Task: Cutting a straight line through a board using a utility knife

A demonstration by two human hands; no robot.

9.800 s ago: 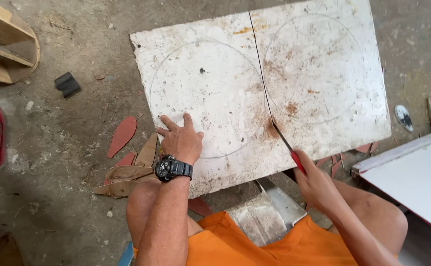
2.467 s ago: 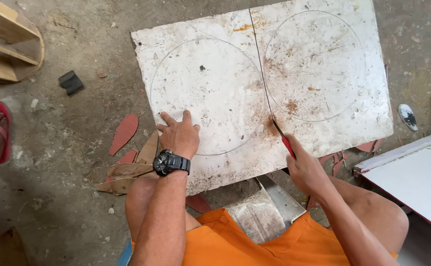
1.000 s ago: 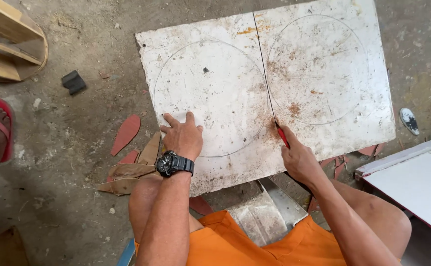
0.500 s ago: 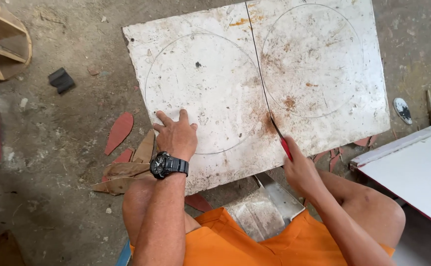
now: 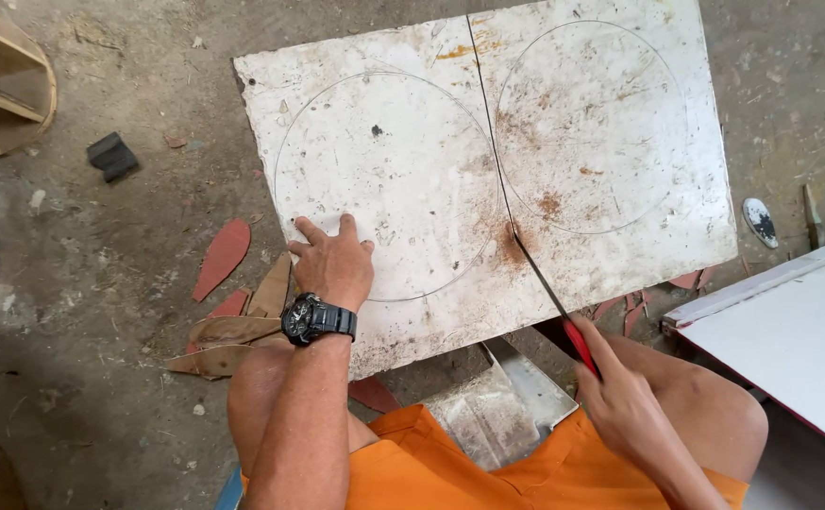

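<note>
One white board (image 5: pixel 412 189) lies flat on the concrete floor (image 5: pixel 129 397) in front of my knees, with two circles scribed on it, one left and one right of a single straight cut line. Its long axis runs left to right, tilted slightly up toward the right. I hold one saw (image 5: pixel 549 293) with a red handle; its thin blade slants from my grip up and to the left, its tip meeting the cut line near a patch of rusty sawdust. My right hand (image 5: pixel 625 406) is closed around the handle, low beside my right knee. My left hand (image 5: pixel 332 264) presses flat on the board inside the left circle, fingers spread, a black wristwatch (image 5: pixel 313 318) on the wrist. The two hands are well apart. Several reddish-brown offcuts (image 5: pixel 228 302) lie left of the board.
</note>
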